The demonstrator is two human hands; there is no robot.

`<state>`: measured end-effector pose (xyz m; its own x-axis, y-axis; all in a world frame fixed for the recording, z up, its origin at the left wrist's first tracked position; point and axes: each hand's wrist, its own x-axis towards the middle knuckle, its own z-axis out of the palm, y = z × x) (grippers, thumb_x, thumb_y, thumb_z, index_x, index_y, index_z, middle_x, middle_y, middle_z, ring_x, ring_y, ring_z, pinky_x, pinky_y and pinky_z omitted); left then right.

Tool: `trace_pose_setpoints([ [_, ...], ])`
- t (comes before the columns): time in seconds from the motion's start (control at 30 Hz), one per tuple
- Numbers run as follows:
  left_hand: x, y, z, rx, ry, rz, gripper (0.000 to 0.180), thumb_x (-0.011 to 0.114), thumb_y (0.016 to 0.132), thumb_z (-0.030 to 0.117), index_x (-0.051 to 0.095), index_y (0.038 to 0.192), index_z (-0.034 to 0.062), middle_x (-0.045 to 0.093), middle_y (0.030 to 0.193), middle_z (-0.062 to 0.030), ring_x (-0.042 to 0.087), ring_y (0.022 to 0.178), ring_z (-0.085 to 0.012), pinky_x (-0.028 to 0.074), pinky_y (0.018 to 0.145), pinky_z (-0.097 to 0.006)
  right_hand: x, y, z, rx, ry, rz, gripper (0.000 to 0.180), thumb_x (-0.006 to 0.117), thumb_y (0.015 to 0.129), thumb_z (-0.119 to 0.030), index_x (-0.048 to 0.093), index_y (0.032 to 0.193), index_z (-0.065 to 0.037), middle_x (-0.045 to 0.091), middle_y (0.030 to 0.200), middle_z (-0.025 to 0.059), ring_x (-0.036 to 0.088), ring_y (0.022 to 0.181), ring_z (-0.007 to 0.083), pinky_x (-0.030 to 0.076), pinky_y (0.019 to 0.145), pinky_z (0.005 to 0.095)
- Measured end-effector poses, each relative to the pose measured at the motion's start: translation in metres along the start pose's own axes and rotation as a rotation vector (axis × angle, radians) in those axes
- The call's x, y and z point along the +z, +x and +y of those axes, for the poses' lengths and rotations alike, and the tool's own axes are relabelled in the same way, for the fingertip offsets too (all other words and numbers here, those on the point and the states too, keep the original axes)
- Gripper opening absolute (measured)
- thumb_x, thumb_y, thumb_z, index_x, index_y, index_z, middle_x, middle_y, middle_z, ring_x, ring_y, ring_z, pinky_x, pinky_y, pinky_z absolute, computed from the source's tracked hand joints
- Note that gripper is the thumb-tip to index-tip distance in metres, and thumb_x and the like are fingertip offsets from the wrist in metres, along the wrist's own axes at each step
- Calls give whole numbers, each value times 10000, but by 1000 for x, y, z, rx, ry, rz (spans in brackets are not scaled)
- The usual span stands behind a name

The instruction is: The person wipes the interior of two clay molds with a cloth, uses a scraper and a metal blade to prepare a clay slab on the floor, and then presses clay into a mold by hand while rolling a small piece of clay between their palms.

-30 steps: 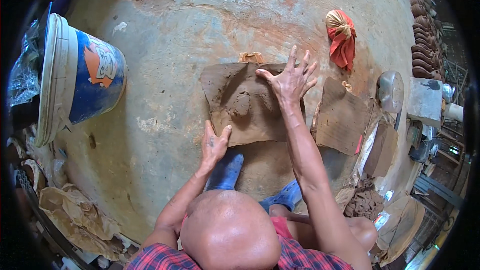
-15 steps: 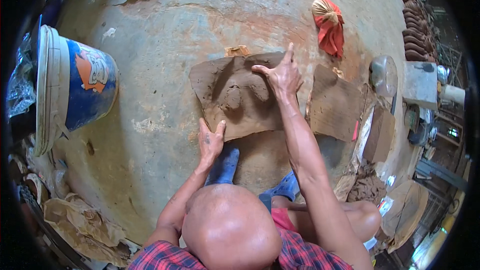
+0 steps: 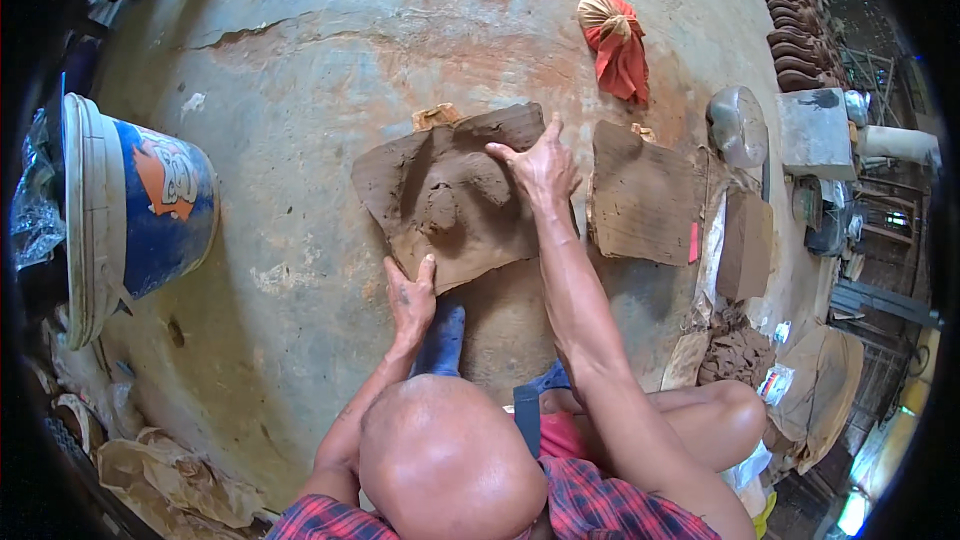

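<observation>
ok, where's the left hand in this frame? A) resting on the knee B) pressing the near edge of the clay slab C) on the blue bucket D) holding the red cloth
B: the left hand lies flat with its fingertips on the near edge of the brown clay slab, while the right hand presses the slab's far side; the blue bucket and red cloth lie untouched.

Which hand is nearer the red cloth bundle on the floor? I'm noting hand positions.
The right. The right hand lies on the far side of the clay slab, just short of the red cloth bundle. The left hand presses the slab's near edge, farther away.
</observation>
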<state>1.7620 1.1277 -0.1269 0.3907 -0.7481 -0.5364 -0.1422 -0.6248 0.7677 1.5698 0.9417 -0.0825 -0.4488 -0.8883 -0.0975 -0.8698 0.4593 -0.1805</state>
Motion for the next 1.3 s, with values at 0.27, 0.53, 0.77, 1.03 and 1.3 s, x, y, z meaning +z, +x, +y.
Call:
trace_pose_setpoints([
  [0.27, 5, -4, -8, -5, 35, 10, 847, 743, 942, 382, 378, 1476, -165, 556, 1394, -407, 565, 1311, -506, 446, 1112, -488, -7, -4, 14, 101, 47, 6, 1006, 875, 572, -783, 604, 1230, -71, 764, 984, 245, 743, 936, 449, 576, 799, 556],
  [0.53, 12, -5, -13, -1, 115, 10, 890, 727, 951, 409, 339, 1501, -174, 524, 1426, -413, 536, 1340, -514, 426, 1138, -494, -5, -16, 27, 164, 104, -12, 803, 862, 619, -763, 785, 1011, -66, 773, 976, 241, 744, 971, 431, 565, 838, 531],
  [0.77, 10, -7, -7, -16, 110, -24, 918, 720, 956, 436, 309, 1528, -152, 503, 1446, -419, 512, 1359, -522, 409, 1152, -496, -6, -25, 41, 204, 150, -12, 785, 863, 649, -730, 782, 1075, -76, 767, 963, 248, 731, 969, 441, 558, 835, 555],
  [1.03, 6, -3, -17, 15, 138, -18, 948, 708, 956, 457, 296, 1538, -167, 426, 1514, -429, 431, 1435, -520, 352, 1201, -481, 2, -38, 54, 239, 176, -59, 759, 865, 704, -662, 778, 1149, -53, 726, 1167, 286, 686, 1092, 467, 536, 950, 540],
  [1.3, 8, 1, -11, 49, 121, -4, 947, 716, 949, 460, 309, 1529, -169, 492, 1451, -431, 499, 1374, -526, 395, 1165, -498, -9, -33, 72, 184, 204, -155, 760, 880, 707, -633, 769, 1150, -25, 738, 1156, 283, 711, 1085, 441, 555, 930, 533],
])
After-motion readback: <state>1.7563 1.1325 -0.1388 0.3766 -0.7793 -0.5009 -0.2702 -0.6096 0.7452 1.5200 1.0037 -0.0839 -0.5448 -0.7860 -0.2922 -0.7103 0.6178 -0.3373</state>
